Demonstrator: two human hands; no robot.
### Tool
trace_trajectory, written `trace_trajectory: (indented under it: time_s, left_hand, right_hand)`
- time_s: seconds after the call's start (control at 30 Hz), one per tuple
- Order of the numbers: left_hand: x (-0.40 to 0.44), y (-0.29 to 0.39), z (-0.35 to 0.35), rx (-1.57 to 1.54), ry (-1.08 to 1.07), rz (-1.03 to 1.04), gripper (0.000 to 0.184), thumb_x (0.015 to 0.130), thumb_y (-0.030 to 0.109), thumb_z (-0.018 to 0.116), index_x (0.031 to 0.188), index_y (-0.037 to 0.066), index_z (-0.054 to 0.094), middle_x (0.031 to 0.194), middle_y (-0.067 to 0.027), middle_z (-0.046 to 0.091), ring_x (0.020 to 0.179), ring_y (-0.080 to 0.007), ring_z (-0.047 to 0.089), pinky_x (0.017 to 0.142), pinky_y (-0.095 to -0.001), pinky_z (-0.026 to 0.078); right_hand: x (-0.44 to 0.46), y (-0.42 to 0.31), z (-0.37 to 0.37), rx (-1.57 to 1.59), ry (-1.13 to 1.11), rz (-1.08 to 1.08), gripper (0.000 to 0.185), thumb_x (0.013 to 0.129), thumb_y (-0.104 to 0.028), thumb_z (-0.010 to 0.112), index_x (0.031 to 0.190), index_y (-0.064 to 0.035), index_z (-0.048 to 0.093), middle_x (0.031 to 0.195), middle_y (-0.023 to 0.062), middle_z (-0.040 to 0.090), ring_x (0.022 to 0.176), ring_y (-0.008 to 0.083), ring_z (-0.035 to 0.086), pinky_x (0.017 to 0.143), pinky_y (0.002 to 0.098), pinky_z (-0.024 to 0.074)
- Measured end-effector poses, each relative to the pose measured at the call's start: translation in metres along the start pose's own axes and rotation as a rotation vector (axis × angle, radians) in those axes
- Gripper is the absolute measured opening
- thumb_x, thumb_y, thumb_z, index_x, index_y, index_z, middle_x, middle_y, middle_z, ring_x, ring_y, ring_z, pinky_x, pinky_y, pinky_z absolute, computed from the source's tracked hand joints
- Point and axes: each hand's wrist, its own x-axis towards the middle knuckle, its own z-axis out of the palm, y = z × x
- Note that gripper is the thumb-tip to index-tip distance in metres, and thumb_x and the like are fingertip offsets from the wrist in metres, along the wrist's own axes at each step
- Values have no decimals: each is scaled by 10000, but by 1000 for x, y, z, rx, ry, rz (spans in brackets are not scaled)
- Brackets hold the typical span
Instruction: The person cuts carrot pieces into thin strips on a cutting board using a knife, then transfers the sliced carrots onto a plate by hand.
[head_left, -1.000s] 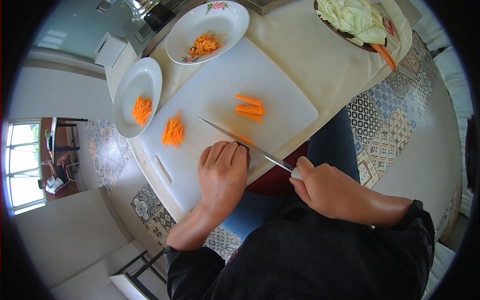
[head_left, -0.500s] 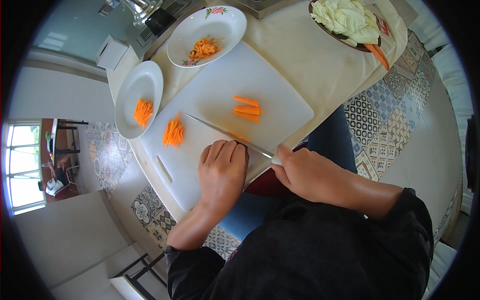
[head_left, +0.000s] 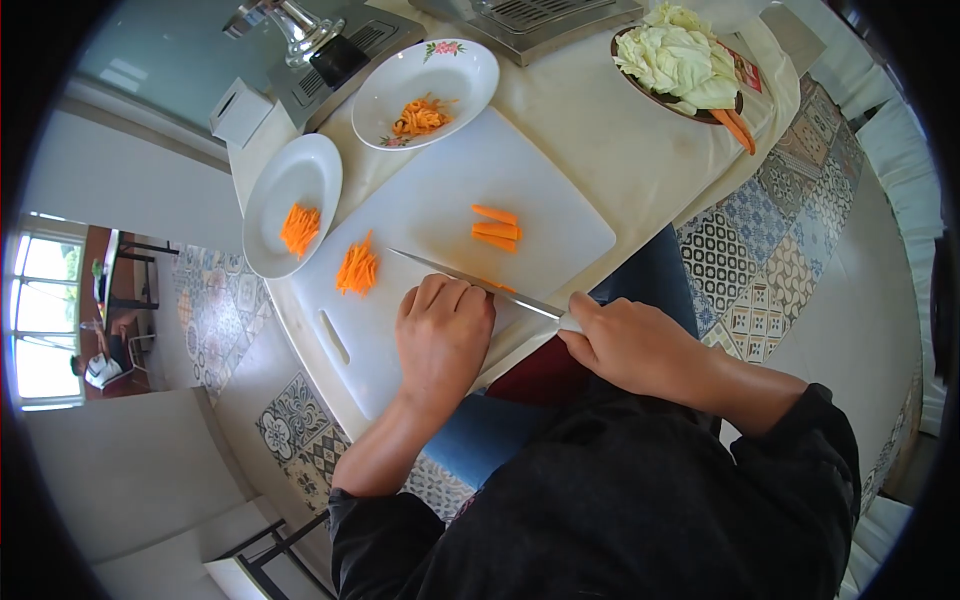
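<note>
My right hand point(head_left: 632, 345) is closed around the light handle of a kitchen knife point(head_left: 450, 272), its blade pointing left across the white cutting board point(head_left: 430, 195). Close by the blade, my left hand point(head_left: 447, 335) has its fingers curled down on the board. A sliver of orange carrot point(head_left: 503, 287) shows just past the blade at my left knuckles; the rest of it is hidden. Beyond the knife lie several carrot sticks point(head_left: 496, 230). A small pile of carrot shreds point(head_left: 357, 268) rests on the board's left part.
A white oval plate point(head_left: 263, 225) with carrot shreds stands left of the board. Behind it is a flowered bowl point(head_left: 470, 75) holding more shreds. Cabbage point(head_left: 680, 65) and carrots point(head_left: 735, 130) share a dish at the back right. A person point(head_left: 105, 368) sits far left.
The view has shifted slightly, so the table items appear a little lower. Both hands stay in nearly the same place, the knife still beside my left fingers.
</note>
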Motion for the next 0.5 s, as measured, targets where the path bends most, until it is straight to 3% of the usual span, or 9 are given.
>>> trace_trajectory:
  time_s: [0.17, 0.5]
  left_hand:
    - [6, -7, -4, -58, 14, -2, 117, 680, 48, 749, 745, 69, 654, 773, -34, 647, 805, -243, 633, 735, -373, 513]
    - [8, -33, -11, -240, -151, 14, 39, 779, 91, 666, 809, 97, 689, 815, -7, 657, 910, -220, 626, 852, -369, 509]
  right_hand:
    - [7, 6, 4, -35, 131, -53, 307, 981, -300, 563, 952, 3, 528, 703, 223, 651, 700, 439, 655, 628, 538, 512]
    - [14, 15, 8, 127, 126, -14, 323, 949, -336, 620, 976, -23, 550, 750, 221, 662, 737, 453, 644, 649, 536, 495]
